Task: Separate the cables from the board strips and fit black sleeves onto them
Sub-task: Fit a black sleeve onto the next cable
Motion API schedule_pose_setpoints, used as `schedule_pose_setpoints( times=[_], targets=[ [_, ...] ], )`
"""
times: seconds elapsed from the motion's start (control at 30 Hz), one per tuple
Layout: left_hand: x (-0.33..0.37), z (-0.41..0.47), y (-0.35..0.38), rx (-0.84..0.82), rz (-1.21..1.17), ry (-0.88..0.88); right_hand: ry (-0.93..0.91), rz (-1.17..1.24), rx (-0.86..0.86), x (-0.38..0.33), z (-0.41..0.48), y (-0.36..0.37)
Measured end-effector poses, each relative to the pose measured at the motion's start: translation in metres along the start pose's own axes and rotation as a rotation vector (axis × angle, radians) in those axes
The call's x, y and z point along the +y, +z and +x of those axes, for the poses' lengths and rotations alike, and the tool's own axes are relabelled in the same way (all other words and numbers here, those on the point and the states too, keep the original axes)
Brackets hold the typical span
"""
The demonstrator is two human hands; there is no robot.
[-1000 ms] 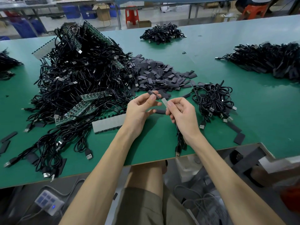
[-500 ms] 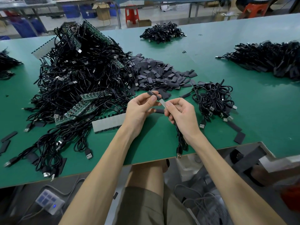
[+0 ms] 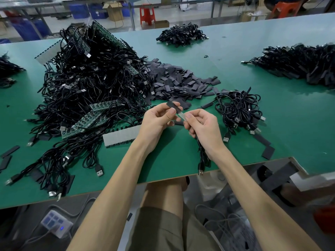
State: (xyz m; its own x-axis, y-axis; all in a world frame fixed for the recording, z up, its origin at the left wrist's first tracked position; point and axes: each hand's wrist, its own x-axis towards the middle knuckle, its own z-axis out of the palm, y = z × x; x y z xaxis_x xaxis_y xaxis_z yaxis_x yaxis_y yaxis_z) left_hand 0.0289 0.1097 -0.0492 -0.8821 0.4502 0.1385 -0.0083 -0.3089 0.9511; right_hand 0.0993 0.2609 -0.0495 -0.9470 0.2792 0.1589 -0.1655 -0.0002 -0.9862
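Sleeve point(image 3: 173, 106), one, pinched in left grip point(image 3: 156, 124); cable point(image 3: 203, 158), one, pinched in right grip point(image 3: 204, 130).

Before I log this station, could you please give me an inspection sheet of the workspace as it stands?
Surface: green table, piles across it.
Job's things: black sleeve pinched by left hand; cable end pinched by right hand, meeting the sleeve.
Clutter: sleeve pile; stray sleeves near the edge.
Hands: both holding, above the table.
Cables: large tangle with board strips at left; small bundle at right.
Surroundings: red stool, cardboard box behind; power strip on floor.
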Motion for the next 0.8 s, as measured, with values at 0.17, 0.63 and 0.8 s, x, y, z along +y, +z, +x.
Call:
schedule_pose_setpoints(
  times=[0.17,0.63,0.8],
  targets=[
    [-0.0023,-0.0005,0.0016,-0.035,0.05,-0.003,-0.003,0.018,0.014,0.0002,-0.0002,-0.0001],
    [0.0001,-0.0026,0.0044,0.037,0.031,-0.003,0.001,-0.013,-0.037,-0.0004,0.0,0.0004],
    [-0.0001,-0.0026,0.003,0.138,0.09,0.046,0.01,-0.116,-0.099,0.0013,-0.0005,0.0013]
  ],
)
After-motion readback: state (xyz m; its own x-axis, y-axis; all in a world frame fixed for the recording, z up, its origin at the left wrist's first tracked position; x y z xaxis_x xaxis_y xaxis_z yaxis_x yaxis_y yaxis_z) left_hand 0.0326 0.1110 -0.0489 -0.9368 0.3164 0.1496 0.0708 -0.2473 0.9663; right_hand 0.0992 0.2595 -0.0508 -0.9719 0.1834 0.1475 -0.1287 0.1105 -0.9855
